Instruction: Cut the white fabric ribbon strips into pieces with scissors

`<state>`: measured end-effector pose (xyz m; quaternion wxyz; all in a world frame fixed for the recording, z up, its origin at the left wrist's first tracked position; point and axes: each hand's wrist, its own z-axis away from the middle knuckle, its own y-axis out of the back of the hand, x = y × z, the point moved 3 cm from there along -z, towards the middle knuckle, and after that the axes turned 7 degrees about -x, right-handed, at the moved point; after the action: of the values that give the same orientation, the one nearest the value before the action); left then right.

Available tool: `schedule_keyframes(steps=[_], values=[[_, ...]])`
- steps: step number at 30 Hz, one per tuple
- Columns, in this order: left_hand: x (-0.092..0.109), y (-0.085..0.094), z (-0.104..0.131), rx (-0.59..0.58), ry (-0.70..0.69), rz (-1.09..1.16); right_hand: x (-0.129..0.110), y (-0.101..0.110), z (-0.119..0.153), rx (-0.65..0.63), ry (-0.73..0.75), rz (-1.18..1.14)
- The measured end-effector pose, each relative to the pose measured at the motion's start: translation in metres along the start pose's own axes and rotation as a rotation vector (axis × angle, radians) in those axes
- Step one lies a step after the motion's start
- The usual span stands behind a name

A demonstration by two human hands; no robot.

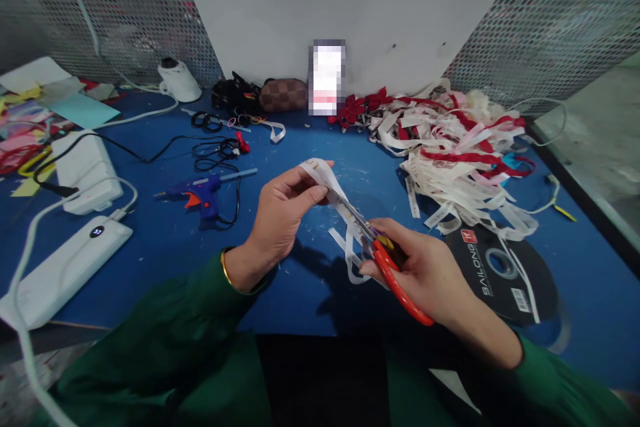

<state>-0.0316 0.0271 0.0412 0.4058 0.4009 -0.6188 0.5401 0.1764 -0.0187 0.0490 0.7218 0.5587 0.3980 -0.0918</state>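
Note:
My left hand (286, 210) pinches a white printed ribbon (320, 173) between thumb and fingers, above the blue table. The ribbon loops over the fingertips and runs down toward my right hand (425, 267). Red-handled scissors (400, 287) are gripped in that hand, their blades pointing up and left along the ribbon, close to my left thumb. Whether the blades are fully closed is hard to see. Loose ribbon ends hang in a loop below the blades. Something yellow and purple shows by the scissor handles, too small to name.
A blue glue gun (205, 197) lies left on the table (280, 307). White power bank (75, 267), power strip (87, 170) and cables fill the left side. Ribbon scraps (450, 193) heap at right above a black spool (500, 273). A lit phone (327, 77) stands at the back.

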Motion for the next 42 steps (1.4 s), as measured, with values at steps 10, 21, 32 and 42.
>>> schedule_keyframes(steps=[10, 21, 32, 42], values=[[-0.0053, -0.0038, 0.0036, -0.016, 0.012, 0.007, -0.0008, -0.0013, 0.0, -0.031, -0.026, -0.014], [-0.0041, -0.0041, 0.0037, -0.03, 0.003, 0.011, 0.0033, -0.0052, 0.0006, -0.082, -0.067, -0.101], [-0.0041, -0.0031, 0.0026, -0.029, 0.013, -0.014, 0.0018, -0.004, 0.0002, -0.089, -0.04, -0.132], [-0.0002, 0.0005, 0.0004, 0.016, 0.039, 0.041, -0.0038, 0.0001, -0.0011, -0.032, -0.009, -0.045]])
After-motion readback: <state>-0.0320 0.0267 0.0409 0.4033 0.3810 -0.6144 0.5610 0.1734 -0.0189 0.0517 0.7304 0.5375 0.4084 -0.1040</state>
